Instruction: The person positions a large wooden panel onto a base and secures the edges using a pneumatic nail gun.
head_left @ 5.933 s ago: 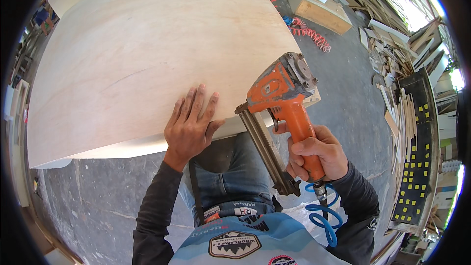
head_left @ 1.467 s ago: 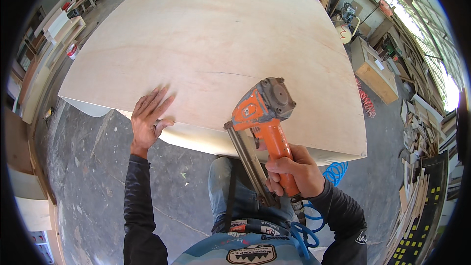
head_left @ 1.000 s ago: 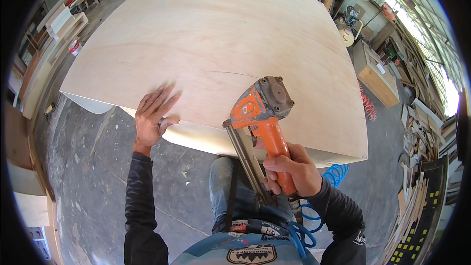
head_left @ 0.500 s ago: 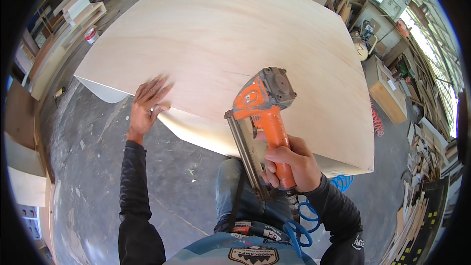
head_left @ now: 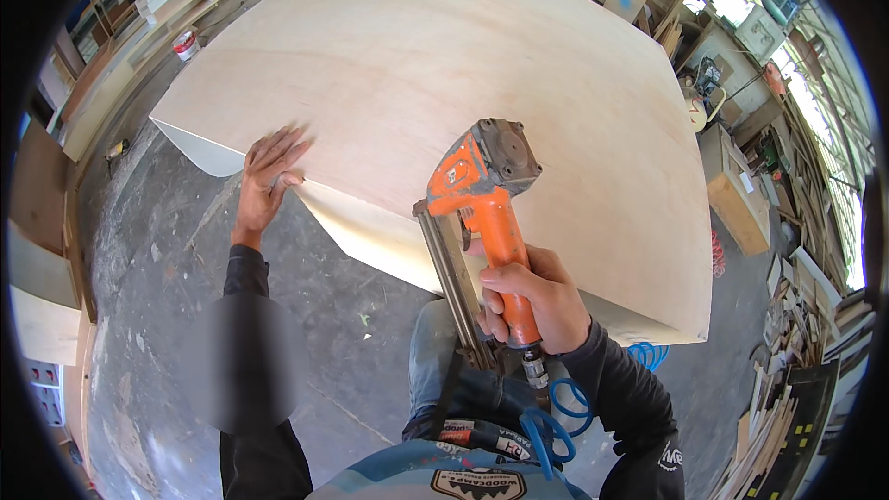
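A wide pale plywood panel (head_left: pixel 417 65) spreads out before me, forming the top of a large box-like piece. My right hand (head_left: pixel 546 301) is wrapped around the handle of an orange pneumatic nail gun (head_left: pixel 495 222). The gun's dark head points up and away, and its long magazine slants down toward my leg. It appears held above the panel's near edge; contact with the wood cannot be made out. My left hand (head_left: pixel 264 181) lies with stretched fingers over the near left edge of the panel, its fingertips slightly blurred.
A blue coiled air hose (head_left: pixel 569 407) runs from the gun's base beside my right arm. Wood offcuts (head_left: pixel 773 417) lie at the right. A wooden box (head_left: pixel 736 190) and an air compressor (head_left: pixel 699 102) stand beyond the panel's right side. A paint can (head_left: pixel 186 45) sits far left.
The nail gun and my right hand have shifted a little left and up in the picture. My left hand appears slightly farther up and left, still at the panel edge. The view has tilted slightly.
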Demonstrator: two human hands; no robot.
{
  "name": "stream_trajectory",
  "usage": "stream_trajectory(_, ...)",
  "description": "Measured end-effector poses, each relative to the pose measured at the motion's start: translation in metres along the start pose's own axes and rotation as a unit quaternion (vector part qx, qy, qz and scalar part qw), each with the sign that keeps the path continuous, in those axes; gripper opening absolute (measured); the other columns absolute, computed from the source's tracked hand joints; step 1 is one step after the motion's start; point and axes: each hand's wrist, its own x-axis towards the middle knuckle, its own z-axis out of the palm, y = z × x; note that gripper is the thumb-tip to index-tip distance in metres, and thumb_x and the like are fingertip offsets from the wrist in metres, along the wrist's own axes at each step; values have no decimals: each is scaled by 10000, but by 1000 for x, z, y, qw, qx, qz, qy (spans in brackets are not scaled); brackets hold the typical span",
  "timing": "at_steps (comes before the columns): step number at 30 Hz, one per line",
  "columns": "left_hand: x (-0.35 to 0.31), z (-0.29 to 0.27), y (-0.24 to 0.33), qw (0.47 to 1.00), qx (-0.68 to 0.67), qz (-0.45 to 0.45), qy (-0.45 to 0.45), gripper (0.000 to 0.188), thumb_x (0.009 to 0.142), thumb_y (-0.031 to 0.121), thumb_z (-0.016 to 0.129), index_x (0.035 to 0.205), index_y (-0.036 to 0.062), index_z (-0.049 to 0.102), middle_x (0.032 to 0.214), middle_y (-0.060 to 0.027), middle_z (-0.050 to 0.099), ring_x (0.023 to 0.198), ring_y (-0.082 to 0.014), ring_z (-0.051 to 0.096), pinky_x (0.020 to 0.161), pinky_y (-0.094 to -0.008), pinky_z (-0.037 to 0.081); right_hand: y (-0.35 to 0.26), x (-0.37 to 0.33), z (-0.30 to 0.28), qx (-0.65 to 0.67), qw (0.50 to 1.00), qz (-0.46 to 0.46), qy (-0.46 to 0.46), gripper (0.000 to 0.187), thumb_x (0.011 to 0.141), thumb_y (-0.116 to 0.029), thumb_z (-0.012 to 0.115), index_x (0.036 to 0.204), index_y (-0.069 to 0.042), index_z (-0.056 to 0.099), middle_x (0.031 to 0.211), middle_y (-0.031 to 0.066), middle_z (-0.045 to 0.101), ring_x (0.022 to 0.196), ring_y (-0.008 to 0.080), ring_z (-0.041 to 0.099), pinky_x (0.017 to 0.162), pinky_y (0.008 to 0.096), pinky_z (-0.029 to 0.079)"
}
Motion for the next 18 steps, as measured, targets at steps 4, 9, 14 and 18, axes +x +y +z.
stream_trajectory(4,0,0,1,1000,-3,3,8,516,970,476,530,1335,149,691,1453,-74,608,1409,-329,487,1173,-482,325,2,-1,0,1,1000,-4,2,409,930,-198,660,1235,49,545,718,54,536,496,172,575,494,300,456)
stream_trajectory(9,1,0,0,1000,-18,-4,0,506,967,453,546,1343,146,686,1451,-77,610,1405,-332,490,1173,-476,328,1,-2,1,-6,1000,-6,1,403,932,-197,660,1228,53,550,715,53,536,494,169,574,489,300,454)
stream_trajectory(14,1,-1,0,1000,-13,-4,3,496,960,434,560,1344,146,685,1449,-76,612,1402,-333,493,1168,-473,336,3,-1,0,4,1000,-7,0,401,931,-199,663,1222,52,551,711,54,536,491,168,570,488,301,455)
stream_trajectory(18,1,-2,0,1000,-16,-6,7,503,954,444,564,1342,148,686,1447,-72,613,1399,-334,495,1168,-472,337,2,5,5,12,1000,-9,-9,386,927,-198,665,1200,50,553,713,55,539,488,166,568,486,301,459)
